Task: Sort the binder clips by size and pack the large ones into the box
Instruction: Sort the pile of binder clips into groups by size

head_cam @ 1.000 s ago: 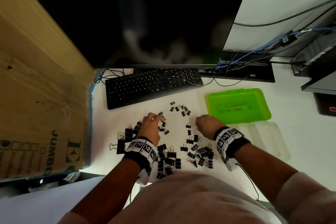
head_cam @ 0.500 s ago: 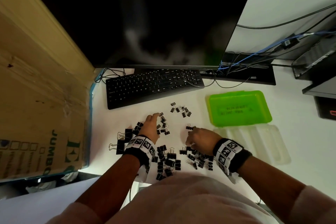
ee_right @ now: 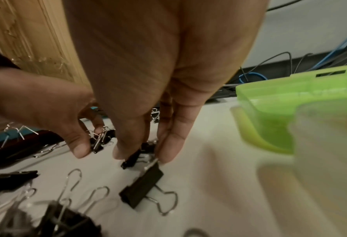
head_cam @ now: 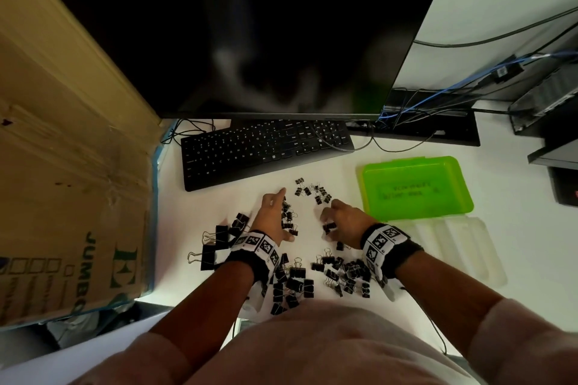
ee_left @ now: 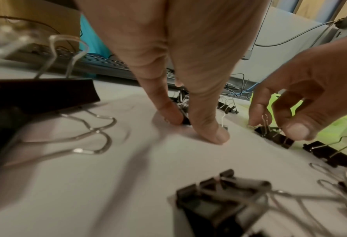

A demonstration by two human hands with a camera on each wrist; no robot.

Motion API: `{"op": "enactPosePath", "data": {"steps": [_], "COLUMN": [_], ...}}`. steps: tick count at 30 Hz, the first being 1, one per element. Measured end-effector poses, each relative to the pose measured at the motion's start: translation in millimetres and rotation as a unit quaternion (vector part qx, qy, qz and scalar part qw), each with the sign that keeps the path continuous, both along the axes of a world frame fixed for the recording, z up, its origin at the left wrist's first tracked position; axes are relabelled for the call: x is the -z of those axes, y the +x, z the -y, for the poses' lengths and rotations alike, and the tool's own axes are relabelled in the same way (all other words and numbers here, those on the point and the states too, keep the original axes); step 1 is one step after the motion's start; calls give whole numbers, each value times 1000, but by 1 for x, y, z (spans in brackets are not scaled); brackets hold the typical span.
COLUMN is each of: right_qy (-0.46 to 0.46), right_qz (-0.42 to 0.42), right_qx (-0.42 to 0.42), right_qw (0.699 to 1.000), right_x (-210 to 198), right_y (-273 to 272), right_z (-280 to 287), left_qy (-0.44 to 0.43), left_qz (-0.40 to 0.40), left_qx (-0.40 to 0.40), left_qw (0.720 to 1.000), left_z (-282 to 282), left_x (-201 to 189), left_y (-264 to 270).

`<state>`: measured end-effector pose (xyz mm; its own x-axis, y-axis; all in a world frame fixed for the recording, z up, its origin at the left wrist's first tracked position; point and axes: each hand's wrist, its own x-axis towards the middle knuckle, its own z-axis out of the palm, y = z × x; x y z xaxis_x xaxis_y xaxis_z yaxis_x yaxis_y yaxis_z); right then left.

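Black binder clips lie in groups on the white desk. Large clips (head_cam: 219, 236) sit by my left wrist, and a heap of mid-size clips (head_cam: 292, 283) and a heap of small clips (head_cam: 347, 278) lie near my body. More small ones (head_cam: 312, 192) are farther off. My left hand (head_cam: 272, 217) lies flat with straight fingers (ee_left: 207, 131) pressing the desk against a row of small clips (head_cam: 287, 219). My right hand (head_cam: 341, 222) pinches a small binder clip (ee_left: 269, 133) (ee_right: 135, 156) between thumb and fingers, low over the desk. The green box (head_cam: 416, 187) stands to the right.
A clear plastic lid (head_cam: 453, 247) lies just in front of the green box. A black keyboard (head_cam: 266, 150) and a monitor (head_cam: 234, 34) stand behind the clips. A cardboard carton (head_cam: 62, 197) walls off the left. Cables (head_cam: 438, 97) run at the back right.
My right hand dipped back to the near heap of small clips, then came forward to the middle with a clip. My left hand stretched its fingers farther forward.
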<state>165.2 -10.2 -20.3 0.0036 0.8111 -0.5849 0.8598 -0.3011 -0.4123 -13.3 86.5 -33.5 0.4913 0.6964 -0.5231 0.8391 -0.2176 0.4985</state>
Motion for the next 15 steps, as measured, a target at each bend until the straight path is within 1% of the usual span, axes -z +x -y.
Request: {"op": "enactPosePath", "data": {"steps": [2, 4, 6, 8, 10, 12, 15], "right_qy": [2, 42, 94, 141, 174, 157, 55], "right_qz": [-6, -30, -71, -111, -99, -65, -53], "right_qx": [4, 28, 77, 148, 186, 182, 119], "right_qw": [1000, 998, 990, 973, 962, 968, 990], "right_x": [3, 4, 5, 7, 11, 12, 8], "right_y": [-5, -7, -4, 5, 18, 29, 36], "right_z": [-7, -14, -17, -19, -19, -20, -23], "left_qy": [-9, -11, -5, 1, 0, -8, -18], "left_qz": [15, 24, 28, 28, 17, 7, 1], "left_qx": [4, 15, 23, 30, 42, 68, 108], "left_qw": [1000, 1000, 999, 999, 999, 998, 994], "left_z": [-3, -5, -9, -14, -19, -24, -25], "left_x": [2, 4, 4, 4, 4, 5, 5], "left_y": [6, 12, 17, 21, 25, 30, 38]}}
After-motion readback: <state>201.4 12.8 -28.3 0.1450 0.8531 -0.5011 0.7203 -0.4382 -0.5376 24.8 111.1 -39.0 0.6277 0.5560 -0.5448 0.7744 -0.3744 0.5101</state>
